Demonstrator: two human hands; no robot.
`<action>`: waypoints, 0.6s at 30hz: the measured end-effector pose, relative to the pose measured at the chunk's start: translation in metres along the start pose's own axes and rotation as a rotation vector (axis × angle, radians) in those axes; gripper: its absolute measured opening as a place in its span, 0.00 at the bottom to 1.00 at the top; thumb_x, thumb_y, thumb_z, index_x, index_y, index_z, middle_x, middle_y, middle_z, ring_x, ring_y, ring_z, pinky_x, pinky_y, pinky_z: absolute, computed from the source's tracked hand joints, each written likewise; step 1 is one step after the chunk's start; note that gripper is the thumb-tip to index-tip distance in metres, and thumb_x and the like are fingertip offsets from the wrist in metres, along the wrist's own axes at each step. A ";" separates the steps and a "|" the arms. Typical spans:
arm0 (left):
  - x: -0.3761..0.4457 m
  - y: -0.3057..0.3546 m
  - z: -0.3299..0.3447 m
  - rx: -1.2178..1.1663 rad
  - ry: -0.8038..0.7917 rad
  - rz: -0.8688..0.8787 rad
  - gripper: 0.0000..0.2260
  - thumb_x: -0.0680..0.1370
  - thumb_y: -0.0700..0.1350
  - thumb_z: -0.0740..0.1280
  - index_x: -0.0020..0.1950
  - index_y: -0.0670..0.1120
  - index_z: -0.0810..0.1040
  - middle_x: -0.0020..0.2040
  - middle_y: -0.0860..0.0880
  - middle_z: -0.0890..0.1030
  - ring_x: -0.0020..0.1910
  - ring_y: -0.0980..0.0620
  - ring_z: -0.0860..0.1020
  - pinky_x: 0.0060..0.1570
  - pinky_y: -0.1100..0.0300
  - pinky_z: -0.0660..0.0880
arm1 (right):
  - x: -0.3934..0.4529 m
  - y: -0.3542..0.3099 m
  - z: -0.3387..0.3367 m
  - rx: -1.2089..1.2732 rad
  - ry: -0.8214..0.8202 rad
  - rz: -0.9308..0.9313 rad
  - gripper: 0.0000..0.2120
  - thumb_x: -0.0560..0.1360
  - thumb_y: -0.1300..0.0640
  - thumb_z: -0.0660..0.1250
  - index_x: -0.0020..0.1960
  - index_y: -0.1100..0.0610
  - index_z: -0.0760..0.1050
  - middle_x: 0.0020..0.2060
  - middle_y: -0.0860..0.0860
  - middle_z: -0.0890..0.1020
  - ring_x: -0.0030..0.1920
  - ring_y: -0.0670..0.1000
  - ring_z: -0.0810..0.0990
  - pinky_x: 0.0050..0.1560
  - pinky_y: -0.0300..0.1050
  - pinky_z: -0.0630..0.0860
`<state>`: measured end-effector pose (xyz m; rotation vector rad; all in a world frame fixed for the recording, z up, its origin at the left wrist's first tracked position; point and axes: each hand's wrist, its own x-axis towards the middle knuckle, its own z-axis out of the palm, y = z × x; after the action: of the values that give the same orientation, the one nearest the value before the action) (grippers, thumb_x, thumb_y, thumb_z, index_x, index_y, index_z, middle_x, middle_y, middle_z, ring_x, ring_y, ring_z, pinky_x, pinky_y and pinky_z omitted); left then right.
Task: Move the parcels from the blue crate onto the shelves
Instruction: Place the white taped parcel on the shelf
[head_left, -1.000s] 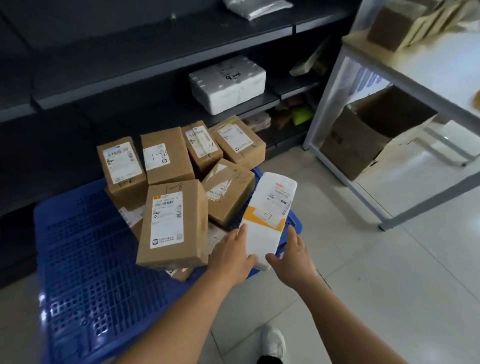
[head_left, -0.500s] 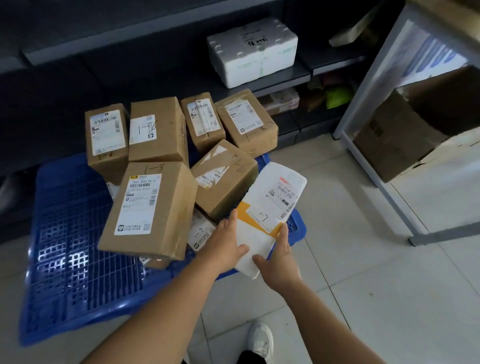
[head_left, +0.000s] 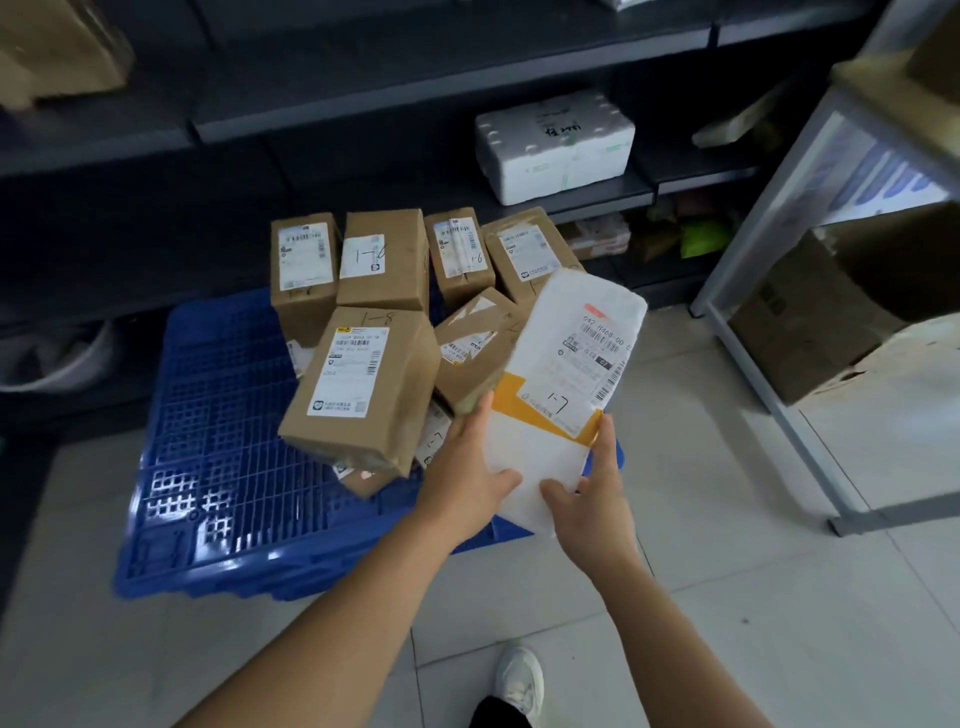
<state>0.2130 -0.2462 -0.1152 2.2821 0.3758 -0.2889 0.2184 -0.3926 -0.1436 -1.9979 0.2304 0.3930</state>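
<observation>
A white mailer parcel (head_left: 571, 374) with a yellow band and a printed label is held up over the right end of the blue crate (head_left: 218, 447). My left hand (head_left: 467, 467) grips its lower left edge and my right hand (head_left: 592, 493) grips its lower right corner. Several brown cardboard parcels (head_left: 363, 384) lie piled in the crate, some marked 1-6 and 1-8. Dark metal shelves (head_left: 447, 88) run along the wall behind the crate.
A white foam box (head_left: 556, 145) sits on a lower shelf, with small packets (head_left: 696, 239) on the shelf below it. A grey metal table frame (head_left: 748, 249) stands at right with an open cardboard box (head_left: 815, 322) under it. My shoe (head_left: 519, 680) is on the tiled floor.
Both hands have lifted the white mailer up and a little to the right, away from the pile. The view has shifted toward the shelves.
</observation>
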 end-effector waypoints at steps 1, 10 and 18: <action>-0.010 0.003 -0.008 -0.012 0.027 0.015 0.42 0.74 0.45 0.71 0.78 0.58 0.47 0.73 0.53 0.63 0.68 0.52 0.67 0.64 0.52 0.70 | -0.008 -0.006 0.000 0.005 0.002 -0.023 0.42 0.74 0.61 0.65 0.73 0.33 0.45 0.63 0.44 0.74 0.53 0.51 0.79 0.38 0.52 0.82; -0.144 -0.001 -0.074 -0.132 0.317 0.085 0.39 0.76 0.43 0.70 0.78 0.58 0.50 0.67 0.56 0.65 0.59 0.60 0.66 0.53 0.63 0.67 | -0.108 -0.064 0.007 -0.044 -0.076 -0.315 0.42 0.75 0.61 0.64 0.76 0.38 0.41 0.67 0.45 0.64 0.51 0.45 0.73 0.35 0.37 0.74; -0.282 -0.040 -0.138 -0.291 0.652 0.027 0.38 0.74 0.43 0.72 0.76 0.61 0.54 0.58 0.57 0.67 0.57 0.59 0.70 0.57 0.60 0.70 | -0.227 -0.121 0.055 0.024 -0.258 -0.590 0.39 0.74 0.62 0.65 0.74 0.37 0.50 0.67 0.41 0.70 0.58 0.47 0.77 0.47 0.48 0.81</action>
<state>-0.0513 -0.1678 0.0397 2.0381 0.6643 0.5103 0.0378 -0.2924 0.0196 -1.8629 -0.5044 0.2574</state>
